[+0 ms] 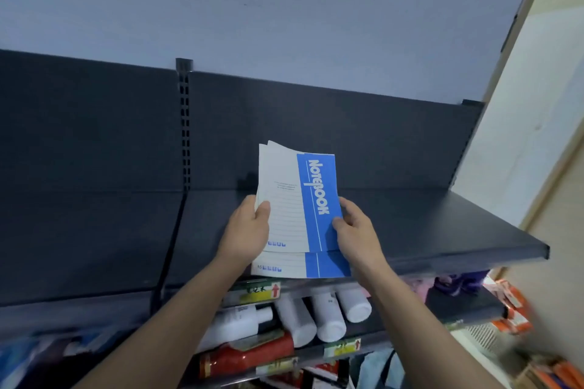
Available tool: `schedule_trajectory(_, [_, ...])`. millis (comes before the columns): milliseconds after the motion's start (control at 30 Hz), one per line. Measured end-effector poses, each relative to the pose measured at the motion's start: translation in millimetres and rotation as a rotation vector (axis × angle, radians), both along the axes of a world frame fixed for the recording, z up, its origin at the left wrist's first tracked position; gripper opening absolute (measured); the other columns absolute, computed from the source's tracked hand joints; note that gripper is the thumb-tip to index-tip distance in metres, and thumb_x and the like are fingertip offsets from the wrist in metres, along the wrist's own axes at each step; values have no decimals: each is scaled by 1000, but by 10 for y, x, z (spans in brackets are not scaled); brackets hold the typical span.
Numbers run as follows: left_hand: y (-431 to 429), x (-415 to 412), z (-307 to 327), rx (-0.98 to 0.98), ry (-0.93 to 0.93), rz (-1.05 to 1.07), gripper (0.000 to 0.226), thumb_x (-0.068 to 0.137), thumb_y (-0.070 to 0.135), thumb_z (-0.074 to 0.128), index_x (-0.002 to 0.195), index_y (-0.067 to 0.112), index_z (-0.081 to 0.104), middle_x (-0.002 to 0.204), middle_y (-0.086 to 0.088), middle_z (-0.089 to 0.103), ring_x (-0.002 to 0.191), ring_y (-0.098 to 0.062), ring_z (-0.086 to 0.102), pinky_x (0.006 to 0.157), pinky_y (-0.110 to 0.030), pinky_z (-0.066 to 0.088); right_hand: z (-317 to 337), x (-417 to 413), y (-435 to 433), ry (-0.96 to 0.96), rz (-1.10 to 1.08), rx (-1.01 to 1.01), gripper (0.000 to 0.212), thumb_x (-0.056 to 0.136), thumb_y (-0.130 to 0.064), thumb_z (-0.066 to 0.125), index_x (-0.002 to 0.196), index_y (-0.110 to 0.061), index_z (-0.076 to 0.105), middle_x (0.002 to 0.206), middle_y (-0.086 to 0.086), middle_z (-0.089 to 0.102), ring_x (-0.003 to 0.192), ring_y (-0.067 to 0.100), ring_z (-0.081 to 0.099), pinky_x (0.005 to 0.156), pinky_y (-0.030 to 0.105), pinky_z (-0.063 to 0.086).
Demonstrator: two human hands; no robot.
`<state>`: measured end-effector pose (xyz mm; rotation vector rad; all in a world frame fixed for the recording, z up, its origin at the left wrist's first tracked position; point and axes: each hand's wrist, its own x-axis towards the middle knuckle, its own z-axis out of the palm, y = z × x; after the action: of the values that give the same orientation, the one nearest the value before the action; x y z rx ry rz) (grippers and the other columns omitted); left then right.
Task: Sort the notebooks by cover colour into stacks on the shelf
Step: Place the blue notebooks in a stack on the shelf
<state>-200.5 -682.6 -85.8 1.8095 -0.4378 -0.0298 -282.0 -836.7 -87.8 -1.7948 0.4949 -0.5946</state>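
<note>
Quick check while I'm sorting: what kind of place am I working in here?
Most likely a small shop. The dark metal shelf hangs on a slotted upright like retail racking, price labels sit on the lower shelf edges, and white bottles lie stocked below the notebooks.

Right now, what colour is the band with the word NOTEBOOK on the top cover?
The band is blue, lettering white; head view.

Single view, head-worn and wide-angle (straight edges bow toward the frame sides). It faces forward and slightly down onto the shelf [442,224], close in. Forearms [189,309] enter from the bottom edge, and lower shelves [347,350] show beneath.
</note>
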Motion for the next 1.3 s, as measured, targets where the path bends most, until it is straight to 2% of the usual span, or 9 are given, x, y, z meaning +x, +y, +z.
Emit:
schedule_trajectory(100, [-420,129,-45,22,14,-48,28,103,31,35,112,15,56,113,4,63,100,-15,61,92,-38,50,-22,70,-415,21,-34,-31,46,91,-3,36,112,-38,58,106,-15,69,98,14,67,88,38,54])
schedule_trajectory(200, [-889,268,-66,46,25,-80,28,103,32,35,113,15,55,114,4,62,101,-15,61,94,-40,49,-9,144,-845,33,-64,-49,46,92,-3,36,120,-33,57,109,-15,67,100,13,65,82,32,53])
schedule_trajectory(333, [-1390,412,-69,122,36,-121,28,102,35,36,111,14,53,112,3,62,99,-16,61,92,-42,51,18,209,-1312,72,-97,-66,45,93,-4,36,123,-31,55,113,-13,65,101,10,63,72,24,48])
schedule_trajectory(433, [-1774,491,-72,175,30,-153,29,101,35,37,111,13,53,111,3,62,97,-16,61,89,-41,52,26,226,-1674,87,-129,-85,44,93,-4,36,124,-29,55,111,-14,65,101,8,62,70,21,46])
schedule_trajectory(667, [-2517,521,-142,325,-4,-200,30,100,34,38,108,11,55,112,1,62,99,-18,60,89,-41,51,-40,212,-2451,158,-174,-105,36,93,-9,36,113,-34,54,109,-13,65,98,13,64,84,37,53])
schedule_trajectory(900, [-3364,287,-193,424,8,-187,32,100,33,36,116,11,52,120,0,59,106,-20,57,92,-39,48,-162,53,-3306,273,-166,-162,29,93,-13,34,108,-31,51,106,-8,64,93,16,64,84,40,55])
schedule_trajectory(1000, [-3772,147,-233,450,40,-178,31,100,33,36,118,13,52,121,1,59,104,-18,57,90,-37,47,-164,-50,-3716,329,-156,-220,24,96,-22,39,117,-26,51,115,-6,62,96,17,63,86,39,53])
schedule_trajectory(1100, [-4158,43,-304,505,45,-174,34,100,33,36,120,12,53,123,-1,59,106,-20,57,92,-36,47,-147,-146,-4089,424,-157,-329,38,97,-37,46,132,-21,46,129,-2,57,108,20,59,88,37,48])
schedule_trajectory(1300, [-4722,-152,-394,633,29,-185,38,99,34,37,127,15,55,129,-3,59,113,-23,57,96,-39,47,-208,-272,-4656,548,-131,-448,40,98,-35,46,134,-18,44,130,4,57,110,24,58,83,34,44])
